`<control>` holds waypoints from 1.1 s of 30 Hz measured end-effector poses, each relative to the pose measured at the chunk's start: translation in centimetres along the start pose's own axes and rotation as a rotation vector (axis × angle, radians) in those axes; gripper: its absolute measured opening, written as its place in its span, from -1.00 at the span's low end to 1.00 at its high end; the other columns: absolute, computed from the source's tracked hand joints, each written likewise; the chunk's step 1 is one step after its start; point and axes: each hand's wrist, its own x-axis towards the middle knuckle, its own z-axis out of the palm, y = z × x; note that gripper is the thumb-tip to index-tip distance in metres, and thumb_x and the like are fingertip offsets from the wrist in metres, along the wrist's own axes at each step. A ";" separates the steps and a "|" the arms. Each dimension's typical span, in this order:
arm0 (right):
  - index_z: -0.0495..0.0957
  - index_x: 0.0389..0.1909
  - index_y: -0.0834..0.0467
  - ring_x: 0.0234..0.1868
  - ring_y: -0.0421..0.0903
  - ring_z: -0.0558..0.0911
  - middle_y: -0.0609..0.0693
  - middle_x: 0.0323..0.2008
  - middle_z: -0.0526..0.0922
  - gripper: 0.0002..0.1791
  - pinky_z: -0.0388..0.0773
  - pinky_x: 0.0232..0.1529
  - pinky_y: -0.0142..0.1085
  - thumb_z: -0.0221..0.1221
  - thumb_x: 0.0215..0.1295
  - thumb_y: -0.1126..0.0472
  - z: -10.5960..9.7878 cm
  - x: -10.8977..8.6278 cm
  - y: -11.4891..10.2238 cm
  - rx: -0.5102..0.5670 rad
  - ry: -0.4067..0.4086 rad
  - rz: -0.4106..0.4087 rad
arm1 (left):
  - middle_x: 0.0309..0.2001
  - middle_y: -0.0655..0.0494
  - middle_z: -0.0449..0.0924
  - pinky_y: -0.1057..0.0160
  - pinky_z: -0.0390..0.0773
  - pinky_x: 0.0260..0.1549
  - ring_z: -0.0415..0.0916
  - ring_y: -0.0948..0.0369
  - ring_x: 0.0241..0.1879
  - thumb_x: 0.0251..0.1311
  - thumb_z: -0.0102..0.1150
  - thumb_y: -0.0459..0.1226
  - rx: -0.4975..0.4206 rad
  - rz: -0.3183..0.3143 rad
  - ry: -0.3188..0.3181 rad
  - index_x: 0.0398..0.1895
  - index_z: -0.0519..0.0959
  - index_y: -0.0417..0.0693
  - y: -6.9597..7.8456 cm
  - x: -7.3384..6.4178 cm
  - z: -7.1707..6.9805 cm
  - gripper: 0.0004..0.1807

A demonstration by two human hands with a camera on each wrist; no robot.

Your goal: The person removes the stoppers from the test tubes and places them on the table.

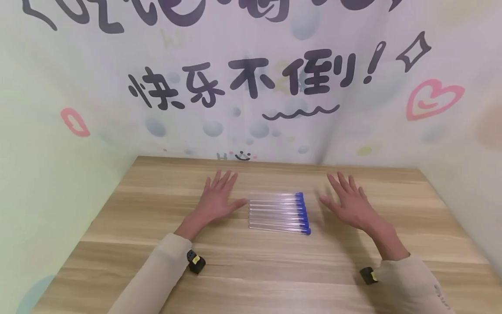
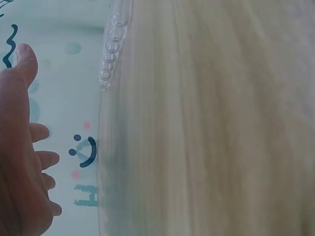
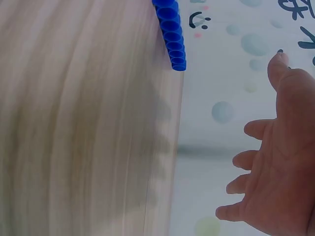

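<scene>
Flanking tubes (image 1: 279,213), left grip (image 1: 217,202) and right grip (image 1: 351,205) spread empty below lettering (image 1: 252,78) "快乐不倒!"

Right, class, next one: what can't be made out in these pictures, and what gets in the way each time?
Head: the upper lettering, cut off by the top edge.
Head: the print on the right sleeve, too small to read.
Left wrist: the blue caps; the test tubes run out at the top edge.
Right wrist: the tubes' rounded ends, behind the caps or past the top edge.
Left wrist: fine grain on the wooden table, blurred.
</scene>
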 end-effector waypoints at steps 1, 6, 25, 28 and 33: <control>-0.16 0.51 0.12 0.40 0.36 -0.36 0.33 0.46 -0.24 -0.15 -0.31 0.20 0.38 -0.15 0.41 -0.28 0.1 0.1 0.0 0.008 0.006 -0.002 | 0.49 -0.08 -0.16 -0.21 -0.31 0.30 -0.41 -0.08 0.45 0.13 -0.44 0.49 -0.005 0.000 0.005 0.50 -0.03 -0.08 0.0 0.0 0.0 0.08; -0.16 0.51 0.15 0.42 0.34 -0.33 0.30 0.47 -0.27 -0.17 -0.21 0.14 0.45 -0.14 0.44 -0.23 0.4 0.5 0.0 0.103 0.015 -0.009 | 0.47 -0.08 -0.10 -0.19 -0.24 0.31 -0.36 -0.06 0.45 0.16 -0.44 0.47 -0.038 -0.010 0.021 0.49 0.00 -0.10 0.3 0.3 0.1 0.05; 0.12 0.44 0.18 0.26 0.28 0.33 0.24 0.33 0.29 -0.30 0.27 0.16 0.17 -0.15 0.47 -0.18 3.2 1.8 0.2 0.479 0.150 0.032 | 0.35 -0.17 0.24 -0.16 0.04 0.26 0.10 -0.12 0.35 0.28 0.05 0.13 -0.349 -0.155 0.163 0.43 0.17 -0.14 2.1 1.1 1.3 -0.20; 0.17 0.42 0.18 0.20 0.22 0.40 0.21 0.26 0.39 -0.29 0.29 0.15 0.16 -0.21 0.47 -0.22 3.8 2.1 0.3 0.499 0.164 0.070 | 0.34 -0.16 0.25 -0.13 0.03 0.28 0.10 -0.11 0.35 0.29 0.04 0.13 -0.383 -0.190 0.160 0.41 0.21 -0.13 2.4 1.2 1.6 -0.23; 0.25 0.35 0.23 0.06 0.14 0.52 0.19 0.12 0.53 -0.35 0.38 0.07 0.08 -0.25 0.51 -0.17 4.4 2.7 0.2 0.501 0.180 0.087 | 0.30 -0.13 0.32 -0.13 0.12 0.25 0.15 -0.10 0.33 0.28 0.01 0.16 -0.421 -0.231 0.170 0.40 0.24 -0.12 2.7 1.3 2.0 -0.23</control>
